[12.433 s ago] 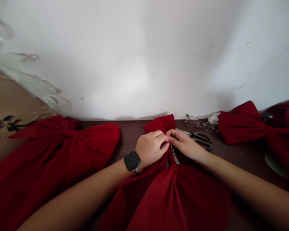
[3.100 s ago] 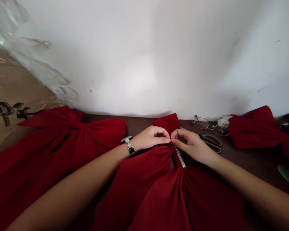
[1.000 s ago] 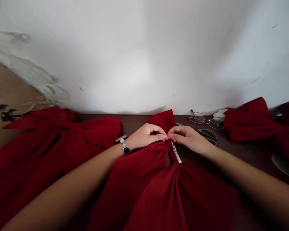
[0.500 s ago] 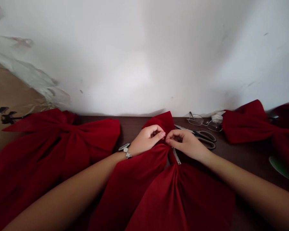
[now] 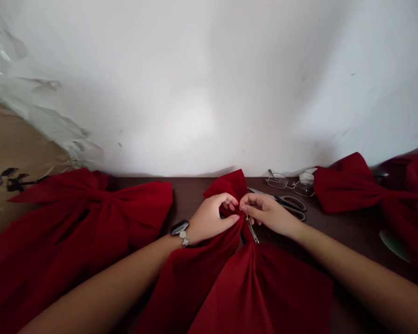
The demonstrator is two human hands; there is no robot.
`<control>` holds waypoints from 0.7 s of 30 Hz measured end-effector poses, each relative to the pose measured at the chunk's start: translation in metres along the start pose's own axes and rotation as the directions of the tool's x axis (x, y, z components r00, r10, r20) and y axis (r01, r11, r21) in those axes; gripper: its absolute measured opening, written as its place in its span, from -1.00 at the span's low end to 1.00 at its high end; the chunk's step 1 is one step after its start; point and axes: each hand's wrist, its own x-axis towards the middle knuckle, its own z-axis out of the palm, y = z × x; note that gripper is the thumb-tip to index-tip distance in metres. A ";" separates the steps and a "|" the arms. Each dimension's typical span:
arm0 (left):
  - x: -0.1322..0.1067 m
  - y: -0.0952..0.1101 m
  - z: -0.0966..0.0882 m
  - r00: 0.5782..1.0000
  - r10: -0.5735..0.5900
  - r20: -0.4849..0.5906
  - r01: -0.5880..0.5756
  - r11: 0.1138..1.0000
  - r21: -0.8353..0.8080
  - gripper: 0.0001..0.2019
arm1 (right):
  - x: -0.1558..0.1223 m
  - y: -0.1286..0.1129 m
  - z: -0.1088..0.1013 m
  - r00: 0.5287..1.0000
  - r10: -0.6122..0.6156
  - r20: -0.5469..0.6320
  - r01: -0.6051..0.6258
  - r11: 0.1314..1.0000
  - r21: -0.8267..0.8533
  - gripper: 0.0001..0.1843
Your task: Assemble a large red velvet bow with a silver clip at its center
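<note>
A red fabric bow (image 5: pixel 251 287) lies in front of me, its gathered centre under both hands. My left hand (image 5: pixel 212 218) grips the folds at the bow's pinched centre, fingers curled into the cloth. My right hand (image 5: pixel 266 213) pinches the same centre from the other side, its fingertips meeting the left hand. Just below the right fingers, a slim metal hair clip (image 5: pixel 251 229) sits along the gathered fabric. Its upper end is hidden by the hand. A wristwatch (image 5: pixel 179 227) hangs on my left wrist, its face turned sideways.
Black-handled scissors (image 5: pixel 289 203) and wire-framed glasses (image 5: pixel 290 184) lie on the dark wooden table (image 5: pixel 191 190) beyond my right hand. Finished-looking red bows lie to the left (image 5: pixel 80 218) and right (image 5: pixel 355 185). Behind stands a white wall (image 5: pixel 195 93), with cardboard (image 5: pixel 10 139) at far left.
My left fingers have closed down into the bow's centre instead of resting above it. Both hands and the bow sit slightly lower in the view, and the clip is more covered by my right hand.
</note>
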 end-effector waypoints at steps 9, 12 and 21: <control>-0.001 0.004 0.006 0.992 -0.100 -0.080 0.105 0.992 0.063 -0.89 | 0.001 0.004 0.001 1.000 -0.027 0.004 0.027 0.999 0.024 -0.72; 0.000 0.003 0.005 0.993 -0.091 -0.078 0.095 0.994 0.058 -0.88 | 0.001 0.003 0.001 1.000 -0.031 -0.004 0.031 0.999 0.029 -0.73; 0.003 -0.003 0.004 0.995 -0.089 -0.052 0.089 0.996 0.009 -0.84 | 0.001 -0.004 0.004 0.998 -0.008 -0.062 0.009 1.000 0.029 -0.78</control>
